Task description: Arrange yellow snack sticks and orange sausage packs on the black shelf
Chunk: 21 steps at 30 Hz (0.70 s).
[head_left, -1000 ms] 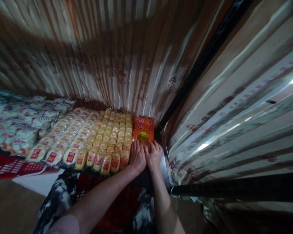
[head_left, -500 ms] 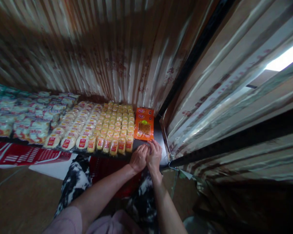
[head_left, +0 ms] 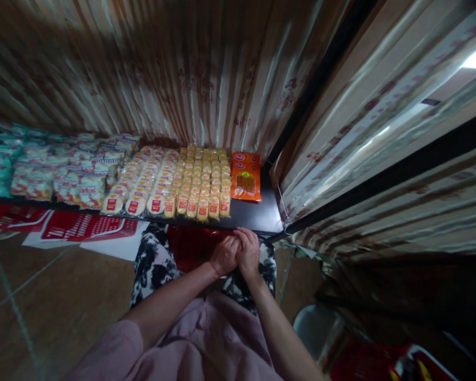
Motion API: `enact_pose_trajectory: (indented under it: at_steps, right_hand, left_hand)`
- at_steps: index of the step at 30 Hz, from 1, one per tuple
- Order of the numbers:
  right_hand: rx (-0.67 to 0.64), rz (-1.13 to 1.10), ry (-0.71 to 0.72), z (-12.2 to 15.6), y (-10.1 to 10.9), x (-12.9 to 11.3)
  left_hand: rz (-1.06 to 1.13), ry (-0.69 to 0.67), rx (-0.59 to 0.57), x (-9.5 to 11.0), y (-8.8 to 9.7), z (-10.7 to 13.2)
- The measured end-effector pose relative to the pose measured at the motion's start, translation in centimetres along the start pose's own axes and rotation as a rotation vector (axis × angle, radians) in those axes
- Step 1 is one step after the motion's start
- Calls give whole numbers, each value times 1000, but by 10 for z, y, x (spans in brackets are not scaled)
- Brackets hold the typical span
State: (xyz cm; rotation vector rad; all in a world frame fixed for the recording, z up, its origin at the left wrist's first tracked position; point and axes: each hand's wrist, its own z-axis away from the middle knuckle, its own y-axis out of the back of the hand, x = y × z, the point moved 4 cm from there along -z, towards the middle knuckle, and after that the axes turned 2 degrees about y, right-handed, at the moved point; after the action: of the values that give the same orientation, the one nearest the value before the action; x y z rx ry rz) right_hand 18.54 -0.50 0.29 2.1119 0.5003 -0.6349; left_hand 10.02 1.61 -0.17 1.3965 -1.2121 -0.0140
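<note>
My left hand [head_left: 223, 255] and my right hand [head_left: 248, 253] are pressed together over my lap, just in front of the dark shelf edge [head_left: 254, 219]. Both have their fingers curled, and I cannot make out anything held in them. On the shelf beyond them lies an orange snack packet [head_left: 246, 177] at the right end of the rows. Left of it stand rows of yellow wrapped snacks [head_left: 203, 180] and round white-and-red packets [head_left: 138, 182]. Neither hand touches the shelf goods.
More bagged snacks [head_left: 43, 169] fill the shelf's left part. Striped shiny curtains [head_left: 182, 69] hang behind and to the right. Red-and-white printed sheets [head_left: 79, 227] lie on the brown floor. A red item [head_left: 190, 246] sits below the shelf by my patterned trousers [head_left: 153, 264].
Both hands have drawn back from the orange packet on the shelf to my lap and closed together. The view has pulled away from the shelf and tilted down.
</note>
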Motion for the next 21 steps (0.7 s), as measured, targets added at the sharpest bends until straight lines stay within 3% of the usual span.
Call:
enact_pose_trajectory:
  at_steps: [3, 8, 11, 16, 21]
  right_hand:
    - [-126, 9, -52, 20, -16, -5]
    - [-698, 223, -226, 54, -63, -3]
    - [-924, 274, -261, 66, -86, -1]
    - [-994, 283, -281, 66, -109, 10]
    - [-971, 311, -326, 51, -119, 31]
  left_hand:
    - [7, 79, -83, -16, -6, 23]
    - [-18, 449, -426, -58, -25, 64]
    - [-29, 585, -515, -75, -26, 78]
    - [-65, 723, -501, -99, -16, 79]
    - [-95, 824, -442, -125, -7, 66]
